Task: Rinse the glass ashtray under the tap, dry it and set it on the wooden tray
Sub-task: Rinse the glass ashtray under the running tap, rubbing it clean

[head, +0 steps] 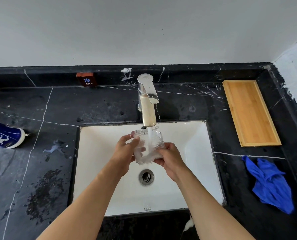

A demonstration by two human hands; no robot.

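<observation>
Fingers of left hand point(126, 149) and right hand point(168, 158) clamped on glass ashtray point(148, 146), frame centre, tilted under running tap point(147, 103). Sink point(196, 153) below. Rinse underway; drying, placing not yet done. Wooden tray point(250, 113) upper right, bare. Blue cloth point(270, 184) lower right on black counter point(40, 110), untouched, likely for drying.

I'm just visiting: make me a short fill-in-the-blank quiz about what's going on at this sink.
1. Both hands, left hand and right hand, hold the glass ashtray under the running ____.
2. The wooden tray has ____ on it.
3. The crumpled cloth on the counter is ____ in colour.

Missing words: tap; nothing; blue
</observation>
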